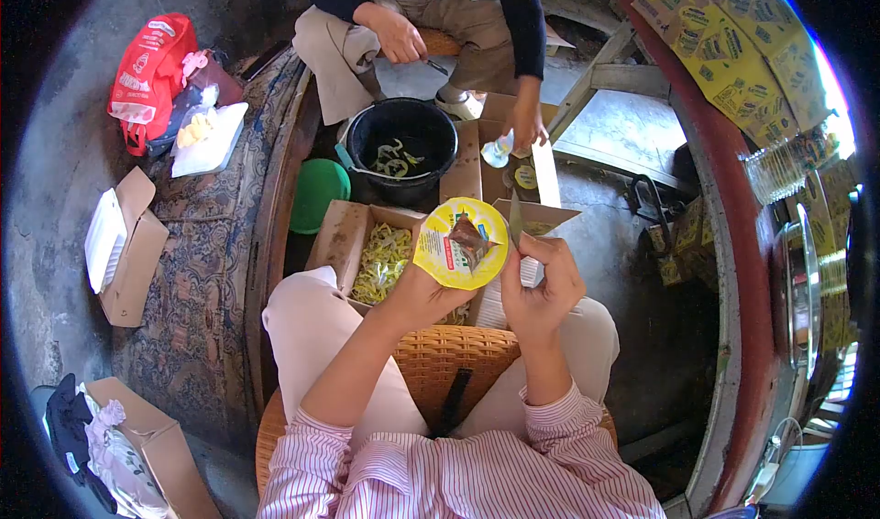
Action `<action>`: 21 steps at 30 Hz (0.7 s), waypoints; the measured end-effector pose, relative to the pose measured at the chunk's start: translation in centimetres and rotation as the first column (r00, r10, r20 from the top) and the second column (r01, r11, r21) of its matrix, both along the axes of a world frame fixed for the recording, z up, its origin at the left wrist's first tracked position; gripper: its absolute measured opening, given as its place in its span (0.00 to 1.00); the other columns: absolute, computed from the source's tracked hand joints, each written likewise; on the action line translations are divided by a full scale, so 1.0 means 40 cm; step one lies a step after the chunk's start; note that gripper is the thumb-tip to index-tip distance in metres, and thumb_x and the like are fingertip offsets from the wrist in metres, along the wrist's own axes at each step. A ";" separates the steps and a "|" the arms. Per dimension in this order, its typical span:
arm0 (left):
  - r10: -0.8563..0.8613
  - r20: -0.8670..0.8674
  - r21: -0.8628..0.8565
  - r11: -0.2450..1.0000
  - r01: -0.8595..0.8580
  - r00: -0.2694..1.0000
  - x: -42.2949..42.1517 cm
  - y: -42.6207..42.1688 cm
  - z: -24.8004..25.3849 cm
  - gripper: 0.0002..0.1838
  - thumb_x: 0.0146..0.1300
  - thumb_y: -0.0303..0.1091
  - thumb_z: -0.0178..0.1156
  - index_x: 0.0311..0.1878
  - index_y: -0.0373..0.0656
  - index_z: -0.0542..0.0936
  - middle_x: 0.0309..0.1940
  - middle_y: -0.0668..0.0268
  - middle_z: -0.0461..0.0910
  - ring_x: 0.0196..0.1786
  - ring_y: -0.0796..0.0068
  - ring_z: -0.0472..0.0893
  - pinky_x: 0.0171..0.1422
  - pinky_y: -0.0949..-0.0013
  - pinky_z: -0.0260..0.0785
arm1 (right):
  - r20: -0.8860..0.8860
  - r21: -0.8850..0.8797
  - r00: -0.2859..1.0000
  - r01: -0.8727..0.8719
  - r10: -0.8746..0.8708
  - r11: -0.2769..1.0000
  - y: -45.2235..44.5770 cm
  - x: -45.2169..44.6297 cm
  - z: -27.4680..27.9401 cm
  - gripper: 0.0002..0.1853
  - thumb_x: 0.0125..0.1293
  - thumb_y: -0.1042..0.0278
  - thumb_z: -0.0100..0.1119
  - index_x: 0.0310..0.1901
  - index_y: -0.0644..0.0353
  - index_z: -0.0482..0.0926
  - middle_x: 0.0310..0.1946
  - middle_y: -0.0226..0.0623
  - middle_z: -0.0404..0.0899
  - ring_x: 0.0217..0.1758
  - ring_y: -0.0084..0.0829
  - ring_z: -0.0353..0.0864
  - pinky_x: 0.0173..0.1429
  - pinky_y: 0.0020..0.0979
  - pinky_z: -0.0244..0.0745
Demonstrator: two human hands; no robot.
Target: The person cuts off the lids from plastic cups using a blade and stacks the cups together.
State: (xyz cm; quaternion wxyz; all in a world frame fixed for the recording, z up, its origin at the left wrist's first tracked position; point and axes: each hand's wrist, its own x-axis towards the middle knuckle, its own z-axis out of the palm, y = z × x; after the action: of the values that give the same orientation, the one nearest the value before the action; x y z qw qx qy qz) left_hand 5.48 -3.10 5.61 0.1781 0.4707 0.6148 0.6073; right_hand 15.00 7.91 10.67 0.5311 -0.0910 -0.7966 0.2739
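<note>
My left hand (414,301) is closed round a plastic cup with a yellow printed lid (438,261). The lid faces up and has a jagged cut in its middle, with something brown showing through. My right hand (547,290) grips a knife (515,220), its blade pointing up beside the lid's right edge; the handle is hidden in my fingers. Below the cup stands a cardboard box (341,244) holding many yellow strips (383,261), partly covered by my left arm.
Opposite sits a person, one hand (400,37) holding a small dark tool, the other (526,123) a clear cup (498,150) over an open carton (547,173). Between us are a black bucket (403,187) with yellow strips inside and a green lid (320,195). Yellow cartons (733,52) line the right.
</note>
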 end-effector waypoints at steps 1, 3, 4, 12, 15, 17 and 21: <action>-0.005 -0.029 0.002 1.000 0.005 1.000 -0.003 0.000 -0.004 0.25 0.50 0.34 0.63 0.53 0.42 0.71 0.53 0.58 0.68 0.59 0.59 0.63 0.65 0.60 0.48 | 0.011 0.001 1.000 -0.002 0.002 1.000 0.001 0.001 0.001 0.10 0.45 0.86 0.61 0.32 0.67 0.76 0.26 0.44 0.78 0.27 0.35 0.79 0.32 0.27 0.74; 0.005 -0.070 0.026 1.000 -0.004 0.998 -0.005 0.002 -0.005 0.26 0.50 0.32 0.62 0.54 0.40 0.69 0.53 0.59 0.69 0.57 0.62 0.66 0.63 0.62 0.53 | 0.024 -0.002 1.000 -0.005 0.005 1.000 0.003 0.004 0.003 0.10 0.45 0.86 0.61 0.32 0.67 0.76 0.26 0.44 0.78 0.27 0.35 0.79 0.32 0.27 0.74; 0.020 -0.081 0.047 0.999 -0.016 0.996 -0.004 0.002 -0.004 0.26 0.51 0.30 0.62 0.55 0.40 0.68 0.52 0.60 0.69 0.56 0.65 0.68 0.61 0.64 0.57 | 0.026 -0.006 1.000 -0.005 0.005 1.000 0.004 0.004 0.004 0.10 0.45 0.86 0.61 0.32 0.67 0.76 0.26 0.44 0.78 0.27 0.35 0.79 0.33 0.27 0.74; -0.060 0.073 0.023 0.998 0.059 0.996 -0.011 -0.008 0.010 0.34 0.45 0.33 0.65 0.57 0.38 0.64 0.54 0.58 0.65 0.59 0.63 0.65 0.64 0.64 0.54 | 0.026 -0.013 0.998 -0.053 0.053 0.998 0.009 0.005 0.006 0.10 0.46 0.86 0.61 0.33 0.67 0.76 0.26 0.44 0.78 0.27 0.35 0.79 0.32 0.27 0.74; -0.075 0.065 0.047 0.996 0.072 0.995 -0.018 -0.015 0.007 0.35 0.44 0.33 0.64 0.58 0.38 0.63 0.54 0.59 0.64 0.59 0.64 0.65 0.64 0.65 0.54 | 0.032 -0.023 0.997 -0.074 0.075 0.997 0.009 0.006 0.007 0.10 0.46 0.86 0.61 0.33 0.67 0.76 0.26 0.44 0.78 0.27 0.34 0.79 0.32 0.26 0.74; -0.104 0.090 0.070 0.993 0.097 0.990 -0.020 -0.019 0.004 0.36 0.42 0.32 0.65 0.57 0.38 0.63 0.55 0.59 0.64 0.58 0.66 0.66 0.64 0.66 0.55 | 0.039 -0.028 0.995 -0.089 0.090 0.996 0.009 0.005 0.011 0.10 0.46 0.86 0.61 0.33 0.67 0.77 0.26 0.44 0.78 0.27 0.34 0.79 0.32 0.26 0.74; -0.082 0.212 0.106 0.993 0.060 0.974 -0.010 -0.016 -0.003 0.34 0.41 0.31 0.67 0.54 0.39 0.65 0.52 0.60 0.67 0.54 0.67 0.69 0.60 0.68 0.60 | 0.046 -0.039 0.991 -0.124 0.126 0.992 0.011 0.005 0.011 0.10 0.46 0.86 0.60 0.33 0.66 0.77 0.27 0.44 0.78 0.26 0.33 0.79 0.32 0.25 0.74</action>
State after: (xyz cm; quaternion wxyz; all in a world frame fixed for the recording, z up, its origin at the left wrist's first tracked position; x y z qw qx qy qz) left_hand 5.07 -3.74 5.50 0.2420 0.4317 0.5438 0.6778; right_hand 15.18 8.36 11.12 0.4917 -0.0569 -0.8084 0.3185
